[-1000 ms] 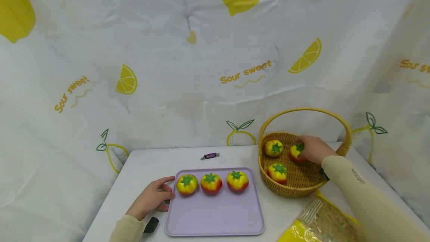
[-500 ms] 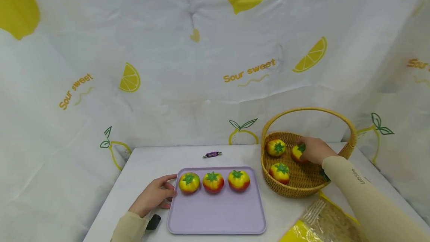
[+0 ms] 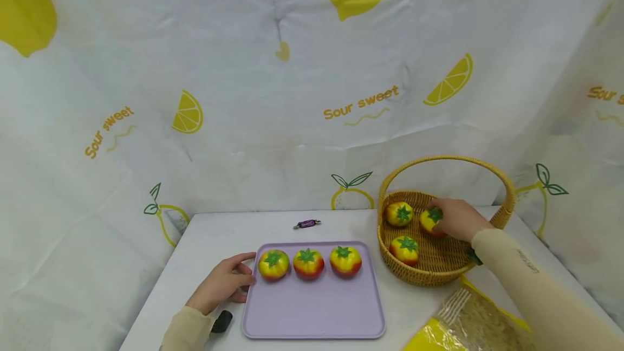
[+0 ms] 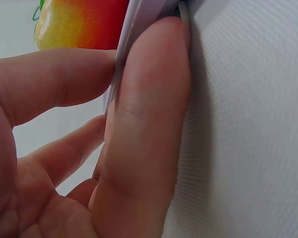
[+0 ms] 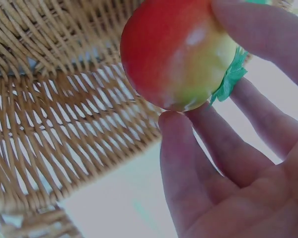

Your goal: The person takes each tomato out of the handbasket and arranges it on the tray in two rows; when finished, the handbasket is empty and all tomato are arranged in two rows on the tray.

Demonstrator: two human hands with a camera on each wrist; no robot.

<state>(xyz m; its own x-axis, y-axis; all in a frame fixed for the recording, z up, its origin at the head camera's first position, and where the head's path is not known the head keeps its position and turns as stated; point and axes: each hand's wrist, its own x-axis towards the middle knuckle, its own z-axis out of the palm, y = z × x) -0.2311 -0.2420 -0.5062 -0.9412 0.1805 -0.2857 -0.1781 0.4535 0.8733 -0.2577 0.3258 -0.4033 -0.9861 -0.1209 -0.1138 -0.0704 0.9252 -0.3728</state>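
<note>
In the head view my right hand (image 3: pixel 458 220) is inside the wicker basket (image 3: pixel 434 279), gripping a red-and-yellow toy tomato (image 3: pixel 429 223) with a green leafy top. The right wrist view shows thumb and fingertips around this tomato (image 5: pixel 174 54), basket weave beside it. Two more tomatoes, one at the back left (image 3: pixel 398 214) and one in front (image 3: pixel 403 250), lie in the basket. My left hand (image 3: pixel 221 283) pinches the left rim of the lilac tray (image 3: pixel 314 313). Along the tray's far side sit three tomatoes: left (image 3: pixel 273 265), middle (image 3: pixel 308 264) and right (image 3: pixel 345 261).
A small purple wrapped candy (image 3: pixel 307 224) lies on the white table (image 3: pixel 219 234) behind the tray. In front of the basket is a yellow, clear-windowed packet (image 3: pixel 468 313), partly under my right sleeve. The basket's tall handle (image 3: pixel 446 158) arches over my right hand. A lemon-print cloth (image 3: pixel 244 123) hangs behind.
The head view has shifted slightly. My right hand keeps its hold on the tomato in the basket, with only a slight move. My left hand stays at the tray rim.
</note>
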